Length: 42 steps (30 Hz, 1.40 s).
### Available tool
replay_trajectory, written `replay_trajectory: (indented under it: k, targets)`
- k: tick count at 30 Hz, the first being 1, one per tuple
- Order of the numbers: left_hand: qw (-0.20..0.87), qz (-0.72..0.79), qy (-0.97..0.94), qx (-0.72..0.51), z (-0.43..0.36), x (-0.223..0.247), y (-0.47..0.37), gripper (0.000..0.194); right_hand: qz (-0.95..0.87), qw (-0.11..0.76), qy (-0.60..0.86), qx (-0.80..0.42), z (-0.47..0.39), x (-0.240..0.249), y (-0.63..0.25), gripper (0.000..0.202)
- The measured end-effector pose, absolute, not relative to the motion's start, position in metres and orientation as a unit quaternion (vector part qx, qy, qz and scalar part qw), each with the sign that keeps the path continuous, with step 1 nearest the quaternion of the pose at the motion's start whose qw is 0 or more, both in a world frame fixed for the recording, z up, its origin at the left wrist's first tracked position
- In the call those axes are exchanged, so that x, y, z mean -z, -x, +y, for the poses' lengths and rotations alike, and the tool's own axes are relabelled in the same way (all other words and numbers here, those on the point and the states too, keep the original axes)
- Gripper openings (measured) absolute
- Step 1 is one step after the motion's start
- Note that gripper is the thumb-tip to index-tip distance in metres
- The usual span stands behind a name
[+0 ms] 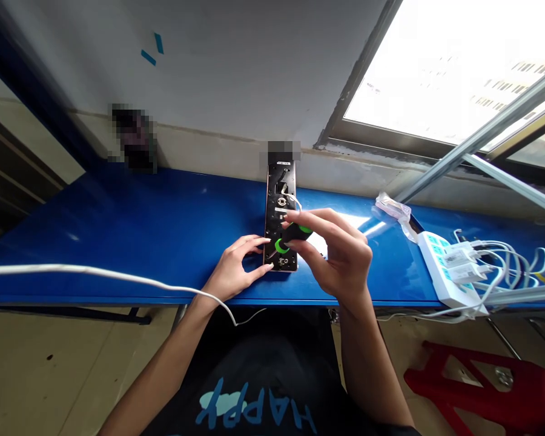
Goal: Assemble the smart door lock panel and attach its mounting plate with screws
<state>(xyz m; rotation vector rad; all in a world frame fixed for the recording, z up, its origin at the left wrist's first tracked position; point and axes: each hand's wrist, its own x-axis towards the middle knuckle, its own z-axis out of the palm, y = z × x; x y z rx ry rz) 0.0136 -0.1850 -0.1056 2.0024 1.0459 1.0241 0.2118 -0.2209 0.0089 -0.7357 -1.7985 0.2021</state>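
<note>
A long, narrow black device panel (pixel 273 227) lies on the blue table, pointing away from me, with screws and small fittings on its upper face. My right hand (pixel 338 251) grips a black and green screwdriver (pixel 294 233) over the near half of the panel. The screwdriver is tilted, its shaft running down toward the panel's near left; where its tip touches is hard to make out. My left hand (pixel 231 266) rests on the table with thumb and fingers apart, their tips against the panel's left edge. A short white cable (pixel 295 198) runs from the panel's middle.
A white power strip (pixel 440 266) with chargers and tangled white cables (pixel 515 263) lies at the right. Behind it is a clear plastic packet (pixel 393 207). A white cord (pixel 118 275) crosses the left front, over my left wrist. A red stool (pixel 481 381) stands below right.
</note>
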Motion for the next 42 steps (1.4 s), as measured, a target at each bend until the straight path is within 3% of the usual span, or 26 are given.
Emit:
replay_trajectory:
  k: [3,8,14,26,33,36,42]
  targets:
    - [0.326,0.396,-0.764,-0.391,-0.185,0.105,-0.014,0.054,-0.745,0.566,0.351,-0.038,-0.219,-0.008,-0.213,0.045]
    - [0.344,0.393,-0.755,-0.396,-0.184,0.105,-0.014,0.053,-0.797,0.494,0.298,-0.178,-0.223,-0.011,-0.216,0.054]
    - [0.426,0.387,-0.709,-0.408,-0.184,0.106,-0.016,0.054,-0.822,0.453,0.261,-0.227,-0.227,-0.016,-0.221,0.051]
    - [0.474,0.382,-0.685,-0.399,-0.179,0.096,-0.016,0.057,-0.831,0.475,0.249,-0.149,-0.222,-0.009,-0.220,0.044]
    - [0.456,0.379,-0.717,-0.366,-0.173,0.095,-0.012,0.060,-0.783,0.501,0.339,-0.142,-0.221,0.002,-0.222,0.049]
    - [0.410,0.383,-0.757,-0.335,-0.170,0.084,-0.007,0.061,-0.743,0.555,0.340,-0.156,-0.220,0.007,-0.226,0.057]
    - [0.197,0.373,-0.813,-0.401,-0.160,0.031,-0.030,0.027,-0.641,0.664,0.385,-0.021,-0.227,0.000,-0.265,0.065]
